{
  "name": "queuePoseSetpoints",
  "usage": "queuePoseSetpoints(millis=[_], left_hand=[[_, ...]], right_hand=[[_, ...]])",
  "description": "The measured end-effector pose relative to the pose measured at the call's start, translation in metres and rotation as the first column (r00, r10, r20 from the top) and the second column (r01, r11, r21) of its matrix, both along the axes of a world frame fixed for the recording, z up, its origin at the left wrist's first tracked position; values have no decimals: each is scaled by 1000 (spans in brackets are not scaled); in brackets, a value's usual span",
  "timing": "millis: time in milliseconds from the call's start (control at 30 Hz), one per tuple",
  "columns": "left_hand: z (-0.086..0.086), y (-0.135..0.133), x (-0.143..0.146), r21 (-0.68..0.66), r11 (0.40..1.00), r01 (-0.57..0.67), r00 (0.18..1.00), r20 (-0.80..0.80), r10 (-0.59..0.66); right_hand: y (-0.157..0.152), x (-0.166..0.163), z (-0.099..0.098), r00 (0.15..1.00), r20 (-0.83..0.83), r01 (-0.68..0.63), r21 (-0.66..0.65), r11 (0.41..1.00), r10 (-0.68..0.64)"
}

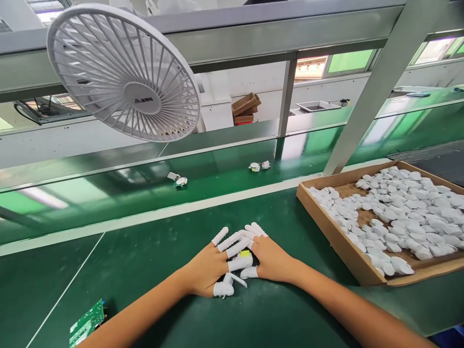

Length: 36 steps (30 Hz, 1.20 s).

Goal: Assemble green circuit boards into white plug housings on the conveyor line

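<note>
Green rubber matting (145,299) covers the bench, smooth and faintly glossy. Behind it, past a pale raised edge, runs a green conveyor belt (217,193) under a grey metal frame (253,41). A round white plastic fan (123,72) with a thin-ribbed grille hangs from that frame, and a steel post (380,82) slants down on the right. Two small clusters of white and green parts (177,180) lie apart on the belt. Stacked cardboard boxes (245,108) and a shallow metal tray (317,106) sit far off.

Both bare hands rest on the matting, close together, with white rubber finger cots (219,236) on the fingers. The left hand (205,270) and right hand (271,258) are half spread, their fingertips meeting and overlapping. Between and under them lie small white pieces (223,289) and a bit of yellow-green (244,253); whether either hand has hold of anything, I cannot tell.

To the right, a brown cardboard tray (348,241) holds a heap of rounded white pieces (402,212). A green circuit board (87,321) lies near the left forearm.
</note>
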State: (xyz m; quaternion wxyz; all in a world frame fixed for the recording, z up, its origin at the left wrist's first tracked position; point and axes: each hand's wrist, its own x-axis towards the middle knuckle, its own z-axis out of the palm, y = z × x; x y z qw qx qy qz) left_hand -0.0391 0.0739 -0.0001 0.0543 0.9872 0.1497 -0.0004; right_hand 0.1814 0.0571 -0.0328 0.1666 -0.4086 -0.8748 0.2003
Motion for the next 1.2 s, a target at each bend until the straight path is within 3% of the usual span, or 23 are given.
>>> queuePoseSetpoints(millis=[200,400,667,1033,1200], left_hand=[[-1,2,-9,-53,998,-24,999,-41,22],[1,7,-2,-123,992,-17,999,-42,11],[-15,-2,-2,-130,989,-75,997,-16,74],[-22,-7,-3,-133,986,-103,991,67,113],[-19,-9,-2,-151,988,-36,996,77,48]], right_hand=[[-1,7,4,1000,-12,-11,-29,1000,10],[6,20,12,990,-35,-140,-141,980,136],[9,24,14,986,-51,-167,-152,974,161],[0,15,12,995,-29,-102,-113,988,100],[3,20,21,986,-45,-165,-182,969,160]])
